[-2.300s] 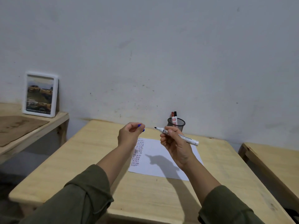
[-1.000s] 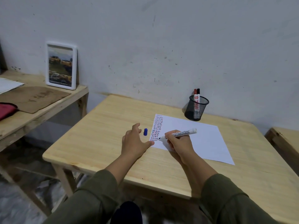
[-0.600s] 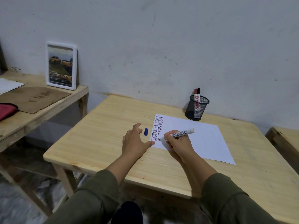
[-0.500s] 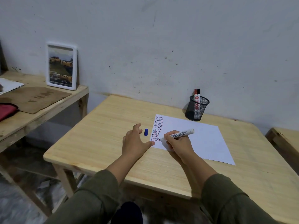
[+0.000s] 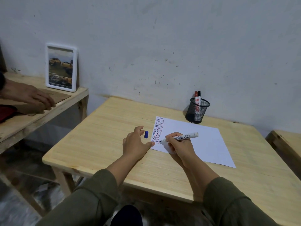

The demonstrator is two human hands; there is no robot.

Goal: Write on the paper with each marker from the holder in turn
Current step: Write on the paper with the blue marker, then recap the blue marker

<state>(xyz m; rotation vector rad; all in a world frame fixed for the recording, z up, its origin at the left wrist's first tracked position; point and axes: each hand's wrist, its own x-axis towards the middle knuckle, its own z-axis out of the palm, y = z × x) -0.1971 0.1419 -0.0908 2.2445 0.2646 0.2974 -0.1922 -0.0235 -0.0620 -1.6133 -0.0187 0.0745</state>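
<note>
A white sheet of paper (image 5: pixel 195 141) lies on the wooden table (image 5: pixel 101 144), with rows of short red, blue and black strokes down its left edge. My right hand (image 5: pixel 177 145) grips an uncapped white marker (image 5: pixel 182 137), its tip touching the paper at the bottom of the stroke column. My left hand (image 5: pixel 136 142) rests flat on the table, fingers spread, thumb on the paper's near left corner. A blue cap (image 5: pixel 146 134) lies beside its fingers. A black mesh holder (image 5: pixel 197 112) behind the paper holds a red and a black marker (image 5: pixel 197 97).
A lower wooden bench (image 5: pixel 32 118) stands to the left with a white-framed picture (image 5: pixel 61 67) leaning on the wall. Another person's hand (image 5: pixel 31 98) rests on a brown mat there. Another wooden bench's corner (image 5: pixel 286 141) shows at the right.
My left hand set the blue cap on the table and went flat, while my right hand brought the marker down to the paper. Another person's hand has come into view on the left bench.
</note>
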